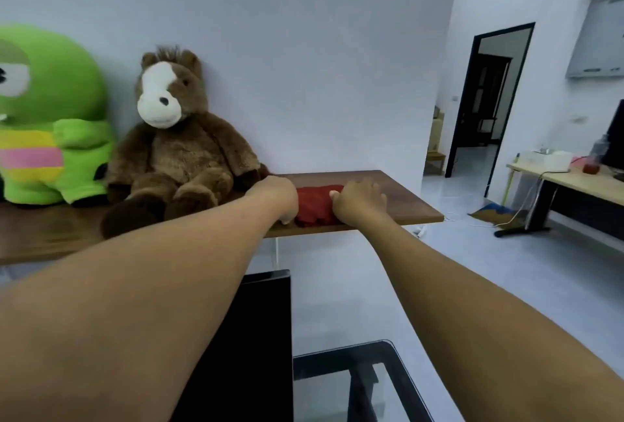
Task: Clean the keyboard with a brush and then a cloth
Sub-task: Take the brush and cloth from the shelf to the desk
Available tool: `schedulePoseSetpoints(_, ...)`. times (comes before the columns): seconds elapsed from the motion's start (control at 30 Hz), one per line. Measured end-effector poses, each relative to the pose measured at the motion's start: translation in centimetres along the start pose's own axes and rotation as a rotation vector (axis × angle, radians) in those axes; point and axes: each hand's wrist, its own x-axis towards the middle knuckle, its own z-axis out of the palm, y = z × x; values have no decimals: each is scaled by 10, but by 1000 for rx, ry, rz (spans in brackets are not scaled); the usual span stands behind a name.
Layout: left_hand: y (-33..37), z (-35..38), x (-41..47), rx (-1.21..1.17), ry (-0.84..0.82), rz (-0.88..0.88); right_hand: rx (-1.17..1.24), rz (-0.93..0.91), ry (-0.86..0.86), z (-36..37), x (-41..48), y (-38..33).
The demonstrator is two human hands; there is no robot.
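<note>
A crumpled red cloth [315,205] lies near the right end of a dark wooden shelf [401,198] against the wall. Both my arms reach out to it. My left hand [275,197] presses against the cloth's left side with fingers curled down. My right hand [359,202] rests on the cloth's right side, thumb touching the top of it. Whether either hand truly grips the cloth is hard to tell. No keyboard or brush is in view.
A brown plush horse [175,148] and a green plush toy [47,117] sit on the shelf to the left. A black monitor back [256,337] and a glass-topped table [364,384] stand below. A desk [574,181] and an open doorway [486,100] are at the right.
</note>
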Motion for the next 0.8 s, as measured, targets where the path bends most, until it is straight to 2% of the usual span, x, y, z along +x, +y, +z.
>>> schedulePoseSetpoints(0.07, 3, 4, 2, -7, -37, 5, 9, 59, -55, 0, 6, -1)
schedulePoseSetpoints(0.17, 4, 8, 0, -55, -18, -46, -9, 3, -107, -1, 10, -3)
schedulePoseSetpoints(0.27, -1, 5, -5, -65, 3, -41, -46, -79, -48, -1, 5, -5)
schedulePoseSetpoints(0.4, -8, -6, -16, -200, -36, -23, 117, -81, -1, -11, -8, -2)
schedulePoseSetpoints(0.47, -13, -10, -22, -375, -44, -72, 192, -105, 55, -22, -17, 0)
schedulePoseSetpoints(0.63, -17, -23, -53, -990, -1, -105, 240, -142, 203, -63, -50, 8)
schedulePoseSetpoints(0.8, -4, -34, -106, -1305, -38, 50, 155, -115, 323, -98, -103, 19)
